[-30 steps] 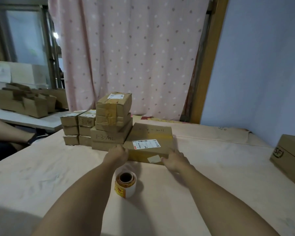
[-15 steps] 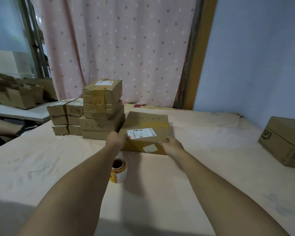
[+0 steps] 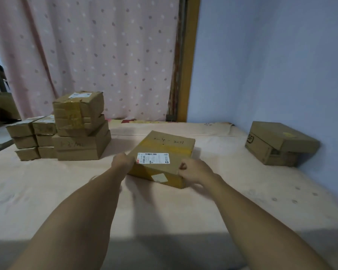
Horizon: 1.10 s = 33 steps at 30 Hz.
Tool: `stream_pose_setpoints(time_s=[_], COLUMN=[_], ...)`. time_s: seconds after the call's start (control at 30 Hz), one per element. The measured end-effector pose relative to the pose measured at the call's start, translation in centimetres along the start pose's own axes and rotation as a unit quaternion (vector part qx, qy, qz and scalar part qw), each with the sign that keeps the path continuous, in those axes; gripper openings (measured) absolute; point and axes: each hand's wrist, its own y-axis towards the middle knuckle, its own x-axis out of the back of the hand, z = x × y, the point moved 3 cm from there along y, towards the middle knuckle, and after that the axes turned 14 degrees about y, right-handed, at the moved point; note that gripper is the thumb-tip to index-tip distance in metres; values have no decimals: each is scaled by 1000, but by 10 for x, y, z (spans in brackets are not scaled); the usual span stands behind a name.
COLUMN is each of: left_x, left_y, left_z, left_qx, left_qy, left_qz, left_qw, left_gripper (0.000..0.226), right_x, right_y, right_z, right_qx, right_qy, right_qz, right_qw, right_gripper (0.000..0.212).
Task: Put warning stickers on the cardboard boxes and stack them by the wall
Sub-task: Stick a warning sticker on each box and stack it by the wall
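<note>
Cardboard parcels stand piled (image 3: 80,129) well out to the left of the left hand and a little beyond it. Two low columns of smaller boxes (image 3: 31,137) touch that pile's left side, all on the pale table (image 3: 66,191) before a pink dotted curtain (image 3: 105,55). The left hand (image 3: 123,162) curls round the left edge of a flat cardboard box (image 3: 164,149), gripping it. This box sits between the two hands, turned at an angle, with a white shipping label (image 3: 153,158) on top and a pale sticker (image 3: 159,178) on its near side. Whether it rests on the table or is raised slightly cannot be told. The right hand (image 3: 193,170) grips its near right corner with bent fingers. Well off to the right of that hand, a brown box marked SF (image 3: 281,143) lies against the blue wall (image 3: 271,65).
</note>
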Motion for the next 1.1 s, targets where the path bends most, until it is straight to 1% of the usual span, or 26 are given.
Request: stream_pose_setpoints(time_s=[0.03,0.13,0.2,0.3,0.37,0.43,0.47,0.5,0.57,0.63,0.77,0.87,0.93,1.0,1.1], left_x=[-3,-10,-13,-15,-20,-22,-22,-22,-19,-20,-26,-26,-23,-19,-13], left_y=[-1,-5,-8,-20,-27,-32,-34,-34,-35,-32,-21,-10,-6,-1,0], left_z=[0,-2,-6,-15,-21,-26,-28,-29,-29,-24,-13,-11,-11,-10,-13], left_qx=[0,-5,2,53,78,84,82,81,64,33,-8,-19,-23,-26,-54], left_qy=[3,-3,-2,12,4,-4,-11,-21,-33,-39,-85,-122,-129,-113,-60], left_qz=[-1,-13,-25,-43,-34,-23,-16,-9,2,13,16,5,3,8,0], left_qw=[1000,1000,1000,998,996,996,996,996,997,999,996,992,991,993,997], left_gripper=[35,34,37,61,70,68,67,65,59,50,38,28,30,36,33], right_x=[2,11,13,10,5,4,4,1,-8,-16,-18,-15,-17,-21,-31], right_y=[-4,-15,-17,-20,-18,-13,-10,-7,-1,0,-3,-5,-6,-8,-11], right_z=[1,8,13,22,26,29,28,27,22,18,16,23,27,30,37], right_qx=[10,18,22,29,44,62,71,81,92,84,107,115,114,128,161], right_qy=[-26,-59,-49,10,44,38,4,-43,-112,-110,-114,-100,-98,-99,-94], right_qz=[7,30,53,106,103,49,19,6,25,54,49,84,117,112,60], right_qw=[1000,998,997,994,993,996,997,996,989,989,987,985,982,980,981], right_gripper=[24,26,28,25,22,19,24,33,45,47,52,67,77,75,67])
